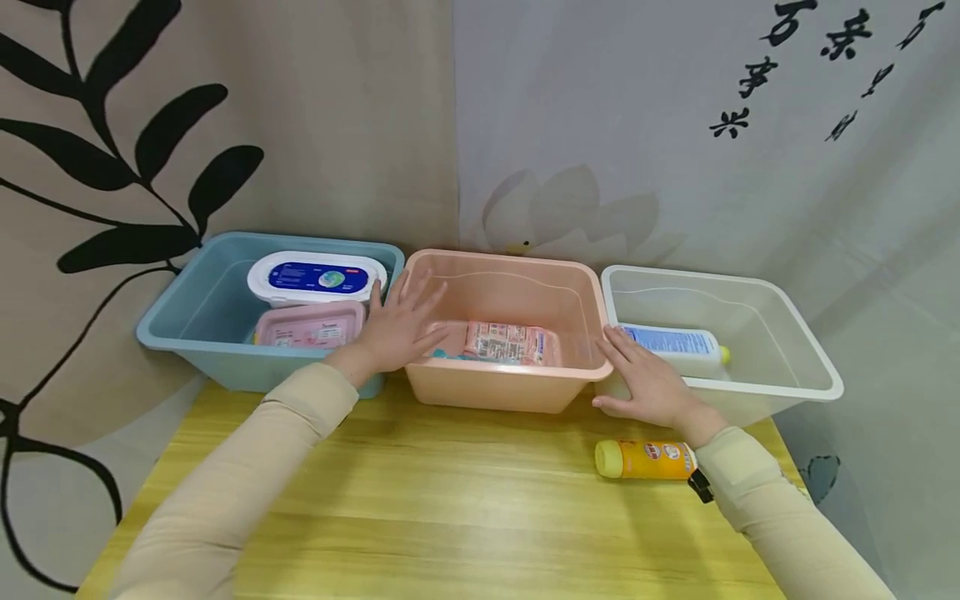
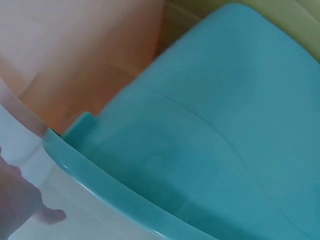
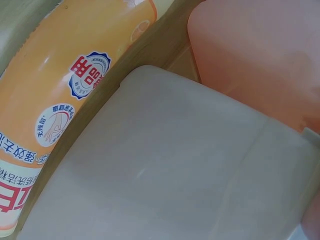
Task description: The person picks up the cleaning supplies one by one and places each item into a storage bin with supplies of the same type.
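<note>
My left hand (image 1: pixel 396 327) lies with spread, straight fingers over the neighbouring rims of the blue bin (image 1: pixel 240 368) and the peach bin (image 1: pixel 487 390). Straight fingers of my right hand (image 1: pixel 648 387) reach where the peach bin meets the white bin (image 1: pixel 738 408). Neither hand grips anything. Inside the blue bin are a white oval box with a blue label (image 1: pixel 318 277) and a pink lidded box (image 1: pixel 311 329). A pink printed packet (image 1: pixel 510 342) lies in the peach bin. The white bin holds a white bottle with a blue label (image 1: pixel 671 343).
An orange dish soap bottle (image 1: pixel 652 460) with a yellow cap lies on the wooden table (image 1: pixel 450 517), in front of the white bin and partly under my right wrist. Behind the row of bins hangs a printed curtain (image 1: pixel 337 125).
</note>
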A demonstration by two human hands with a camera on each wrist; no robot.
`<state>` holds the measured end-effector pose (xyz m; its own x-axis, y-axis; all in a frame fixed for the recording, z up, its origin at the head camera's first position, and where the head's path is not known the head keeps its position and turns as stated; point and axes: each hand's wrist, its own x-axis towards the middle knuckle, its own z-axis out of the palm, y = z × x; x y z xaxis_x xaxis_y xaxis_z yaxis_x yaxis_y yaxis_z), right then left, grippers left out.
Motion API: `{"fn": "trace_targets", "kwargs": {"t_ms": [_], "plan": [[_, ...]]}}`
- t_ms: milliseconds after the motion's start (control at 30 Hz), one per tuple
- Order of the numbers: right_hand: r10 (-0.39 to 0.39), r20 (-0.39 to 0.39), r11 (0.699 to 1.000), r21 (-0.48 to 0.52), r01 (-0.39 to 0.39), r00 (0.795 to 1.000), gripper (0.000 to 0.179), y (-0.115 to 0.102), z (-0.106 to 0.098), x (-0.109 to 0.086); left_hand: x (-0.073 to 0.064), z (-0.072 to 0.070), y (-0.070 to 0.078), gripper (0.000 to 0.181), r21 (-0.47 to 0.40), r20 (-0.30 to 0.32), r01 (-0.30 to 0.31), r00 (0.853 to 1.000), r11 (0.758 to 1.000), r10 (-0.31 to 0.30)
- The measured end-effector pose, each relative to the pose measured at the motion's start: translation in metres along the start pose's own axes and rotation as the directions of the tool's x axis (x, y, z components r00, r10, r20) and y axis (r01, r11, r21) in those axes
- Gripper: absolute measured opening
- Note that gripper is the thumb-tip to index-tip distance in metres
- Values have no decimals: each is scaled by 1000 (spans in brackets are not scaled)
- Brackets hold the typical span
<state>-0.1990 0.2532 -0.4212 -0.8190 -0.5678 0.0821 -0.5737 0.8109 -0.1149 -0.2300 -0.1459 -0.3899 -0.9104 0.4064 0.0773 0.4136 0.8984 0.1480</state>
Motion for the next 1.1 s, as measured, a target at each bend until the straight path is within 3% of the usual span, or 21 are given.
{"fn": "trace_targets", "kwargs": {"t_ms": [167,600,900,1100], "plan": [[-2,-5,1000,4,2,1000,93,0,0,0,-12,-2,-8,72,9,25,17,1000,1000,-17],[-8,-9,1000,3,8,1000,92,-1,-1,0,-40,5,-22,71,-9,-20,23,1000,1000,-23],[-7,-2,1000,0,7,1000,93,-1,-1,0,-49,15,-23,68,23,-24,6,1000,1000,-5],[-3,1,1000,2,3,1000,93,0,-1,1,-50,18,-24,69,69,12,-6,1000,998,5]]}}
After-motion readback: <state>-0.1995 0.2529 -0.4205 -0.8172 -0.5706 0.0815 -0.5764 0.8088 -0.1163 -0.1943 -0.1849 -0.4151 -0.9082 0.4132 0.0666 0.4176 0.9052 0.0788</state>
